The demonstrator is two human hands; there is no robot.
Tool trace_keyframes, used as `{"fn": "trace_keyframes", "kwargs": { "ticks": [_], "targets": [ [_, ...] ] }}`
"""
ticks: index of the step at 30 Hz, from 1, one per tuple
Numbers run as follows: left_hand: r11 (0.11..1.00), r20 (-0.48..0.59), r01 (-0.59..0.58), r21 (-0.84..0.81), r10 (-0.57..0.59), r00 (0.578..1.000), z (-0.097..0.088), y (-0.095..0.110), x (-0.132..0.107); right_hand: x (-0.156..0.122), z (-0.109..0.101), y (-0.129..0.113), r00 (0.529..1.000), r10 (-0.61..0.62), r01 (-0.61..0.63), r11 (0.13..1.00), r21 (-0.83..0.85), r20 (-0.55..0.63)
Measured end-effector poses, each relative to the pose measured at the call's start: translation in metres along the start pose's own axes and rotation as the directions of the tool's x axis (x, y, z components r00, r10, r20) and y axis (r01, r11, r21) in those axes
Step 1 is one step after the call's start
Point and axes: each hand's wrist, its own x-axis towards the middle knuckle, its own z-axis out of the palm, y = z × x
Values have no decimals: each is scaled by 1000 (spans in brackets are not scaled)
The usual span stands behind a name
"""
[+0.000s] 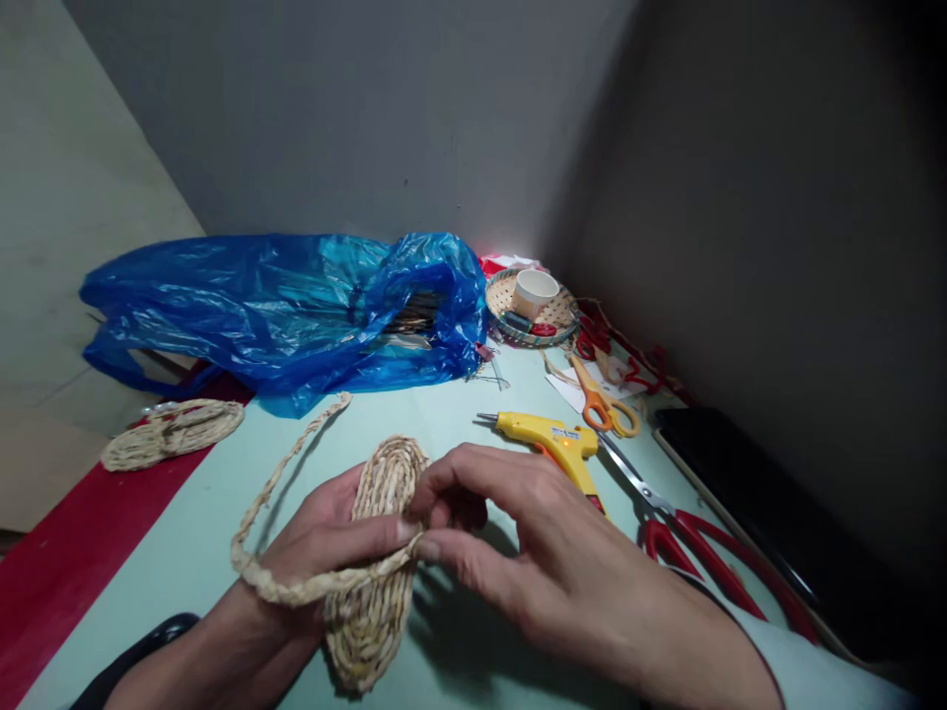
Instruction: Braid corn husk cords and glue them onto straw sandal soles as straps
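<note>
An oval woven sole of coiled straw braid (370, 621) is held up over the table, its long side tilted toward me. My left hand (315, 537) grips it from the left, the thumb lying across its face. Between thumb and fingers my right hand (518, 542) pinches the straw braid (296, 592) at the sole's right edge. From there the loose end of the braid crosses the sole, loops left over my left wrist and rises to a tip on the tabletop.
Right of my hands lie a yellow glue gun (551, 434), orange-handled scissors (599, 399), red-handled scissors (688, 542) and a black phone-like slab (769, 523). Behind are a blue plastic bag (296, 306) and a basket (510, 335) holding a cup (534, 291). Another straw coil (174, 434) sits left.
</note>
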Motion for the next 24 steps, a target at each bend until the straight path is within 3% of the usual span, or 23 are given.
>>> {"fn": "trace_keyframes", "kwargs": {
  "ticks": [3, 6, 9, 17, 24],
  "targets": [
    [999, -59, 41, 6, -40, 997, 0, -2, 1, -4, 3, -4, 998, -65, 66, 996, -59, 26],
    [998, -97, 61, -33, -64, 993, 4, -2, -6, -3, 6, 1, 993, -120, 117, 986, -115, -20],
    [997, -138, 46, -57, -53, 989, 8, -2, -11, 1, 7, 9, 992, -100, 89, 988, -126, -79],
    [995, -227, 100, 21, -93, 969, 11, 2, -10, 8, 8, 22, 997, -58, 52, 991, -124, -44],
    [996, -231, 86, 30, -77, 970, 12, 2, -11, 8, 6, 20, 999, -36, 34, 994, -100, -20]
  ]
}}
